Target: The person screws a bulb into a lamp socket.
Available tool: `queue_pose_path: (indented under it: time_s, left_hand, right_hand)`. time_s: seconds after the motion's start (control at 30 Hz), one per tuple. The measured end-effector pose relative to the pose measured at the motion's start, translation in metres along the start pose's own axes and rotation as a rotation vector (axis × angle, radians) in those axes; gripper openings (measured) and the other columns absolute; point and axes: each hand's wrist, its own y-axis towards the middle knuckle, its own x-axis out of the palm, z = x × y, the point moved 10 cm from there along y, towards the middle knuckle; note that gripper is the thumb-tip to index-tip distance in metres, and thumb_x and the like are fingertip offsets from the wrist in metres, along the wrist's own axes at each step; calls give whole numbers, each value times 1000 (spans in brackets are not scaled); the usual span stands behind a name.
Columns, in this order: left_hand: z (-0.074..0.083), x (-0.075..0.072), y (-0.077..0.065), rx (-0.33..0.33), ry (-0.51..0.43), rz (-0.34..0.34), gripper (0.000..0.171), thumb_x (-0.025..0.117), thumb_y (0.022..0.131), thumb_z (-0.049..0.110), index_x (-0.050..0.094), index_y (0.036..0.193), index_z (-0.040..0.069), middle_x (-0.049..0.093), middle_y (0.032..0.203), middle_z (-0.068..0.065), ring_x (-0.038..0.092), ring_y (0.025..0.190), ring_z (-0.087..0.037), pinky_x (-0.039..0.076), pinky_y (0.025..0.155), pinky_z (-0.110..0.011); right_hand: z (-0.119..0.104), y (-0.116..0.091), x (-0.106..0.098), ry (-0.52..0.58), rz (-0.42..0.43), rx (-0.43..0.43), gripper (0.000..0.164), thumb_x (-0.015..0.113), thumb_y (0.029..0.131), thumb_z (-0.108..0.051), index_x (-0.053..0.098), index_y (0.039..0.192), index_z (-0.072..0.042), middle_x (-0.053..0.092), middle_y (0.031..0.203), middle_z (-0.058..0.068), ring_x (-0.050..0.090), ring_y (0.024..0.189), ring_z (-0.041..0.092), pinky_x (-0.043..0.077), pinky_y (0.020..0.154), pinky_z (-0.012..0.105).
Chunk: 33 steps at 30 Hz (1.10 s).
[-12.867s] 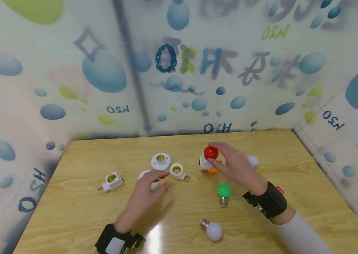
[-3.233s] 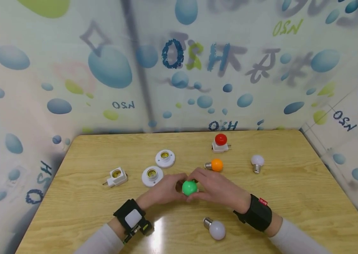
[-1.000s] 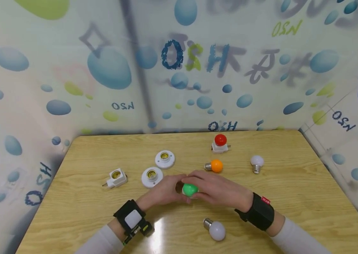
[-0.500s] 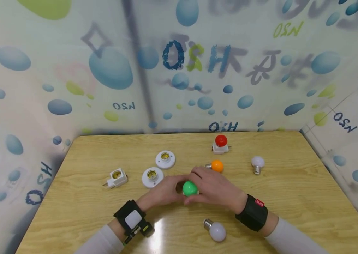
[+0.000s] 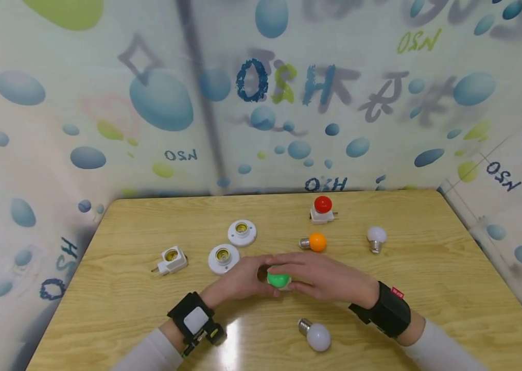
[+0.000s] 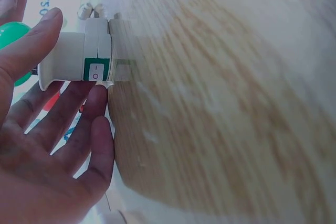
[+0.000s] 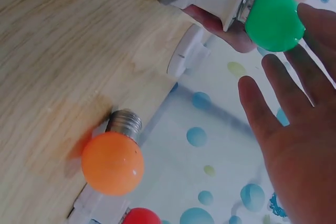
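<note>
My left hand (image 5: 242, 278) holds a white plug-in lamp socket (image 6: 68, 53) upright at the table surface. Its thumb lies across the collar while the fingers curl behind. A green light bulb (image 7: 273, 22) sits in the socket mouth, with part of its metal base showing. My right hand (image 5: 330, 278) pinches that bulb from the right, fingers over the top and thumb low at its near side. In the right wrist view, the other fingers (image 7: 257, 100) extend off the bulb. On the socket's side is a small switch (image 6: 96, 70) with a green surround.
Two round white sockets (image 5: 224, 258) and a square plug socket (image 5: 172, 260) lie left. Behind are an orange bulb (image 5: 318, 242) and a red bulb (image 5: 323, 204) in a white plug socket. White bulbs lie at right (image 5: 376, 234) and in front (image 5: 318, 337).
Earlier the right hand held the red bulb at its socket, and the green bulb lay on the table. Now the green bulb sits in the left-held socket. Lately the right hand's grip and wrist have turned around it.
</note>
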Motion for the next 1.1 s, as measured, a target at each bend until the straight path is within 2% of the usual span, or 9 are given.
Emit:
queue_pose_path:
  time_s: [0.13,0.23,0.37,0.6,0.8,0.93,1.03,1.1]
  left_hand:
    - [0,0,1,12,10,-1,46,81,73,35,61,114,26,62,101,15,55,90,-6,48,79,-25]
    - [0,-1,1,15,21,2,50,81,74,37,61,118,25,62,104,15,55,92,-5,47,81,-25]
    - [0,-2,1,19,23,5,58,80,74,37,59,126,22,62,110,15,55,96,-5,46,86,-26]
    - [1,-3,0,14,20,14,43,81,73,37,61,108,23,60,90,12,55,83,-11,47,70,-24]
    - [2,-3,-1,19,43,22,40,80,74,36,61,106,22,57,85,11,52,79,-10,44,67,-24]
    - [2,-2,-1,14,53,16,52,79,75,37,61,120,20,62,99,11,55,89,-7,47,77,-25]
    - [1,-2,-2,4,39,8,67,78,75,41,56,135,20,62,118,9,55,103,-5,45,89,-28]
    - [0,-2,-2,2,35,5,71,78,76,44,53,139,21,61,124,8,55,106,-5,45,92,-28]
  right_hand:
    - [0,2,2,-12,16,-21,46,64,91,-10,54,137,-10,50,142,4,47,128,17,41,101,34]
    - [2,4,2,-12,28,3,44,64,91,-11,56,134,-9,53,138,3,49,124,16,42,100,33]
    - [6,7,1,-17,54,44,42,65,91,-21,58,131,-12,55,131,-1,51,117,13,43,98,29]
    - [10,11,2,-88,107,79,43,68,85,-38,60,120,-15,54,112,-6,47,101,8,44,89,22]
    - [15,12,6,-139,129,126,47,66,82,-49,57,114,-16,50,105,-7,46,94,7,44,84,21]
    - [18,11,7,-128,125,155,55,63,82,-54,56,119,-15,52,111,-6,47,100,7,45,88,23]
    - [17,9,5,-78,100,173,63,66,82,-54,54,131,-17,53,125,-5,47,112,9,43,96,28]
    - [13,9,3,-50,78,150,64,67,83,-48,52,137,-17,51,134,-3,46,120,12,41,101,32]
